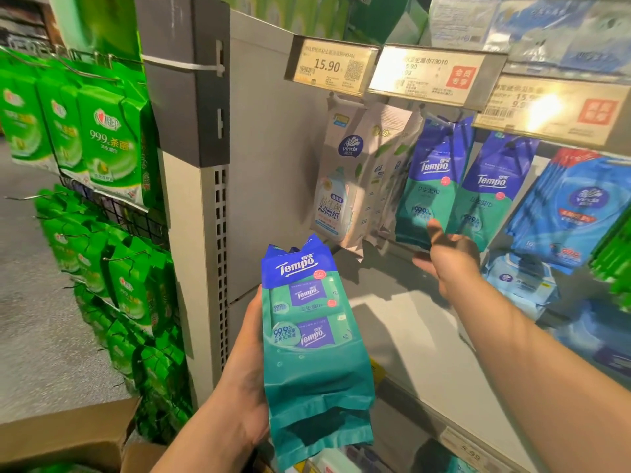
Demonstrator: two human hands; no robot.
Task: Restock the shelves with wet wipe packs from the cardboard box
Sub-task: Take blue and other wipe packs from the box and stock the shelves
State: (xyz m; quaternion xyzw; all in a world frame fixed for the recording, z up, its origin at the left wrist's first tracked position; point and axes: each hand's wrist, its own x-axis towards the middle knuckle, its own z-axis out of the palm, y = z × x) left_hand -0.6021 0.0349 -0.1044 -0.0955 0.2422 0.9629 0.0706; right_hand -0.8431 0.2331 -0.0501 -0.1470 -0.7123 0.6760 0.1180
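While the left hand [246,363] grips spare packs [309,339], the open right hand [444,257] reaches to part hanging packs [431,189].

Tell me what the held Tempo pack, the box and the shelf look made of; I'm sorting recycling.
Tempo pack: looks like thin plastic film, glossy, creased and crimped at its ends. Box: brown corrugated cardboard, matte, with a raw flap edge. Shelf: probably painted metal, smooth pale grey; the slotted upright beside it suggests so.
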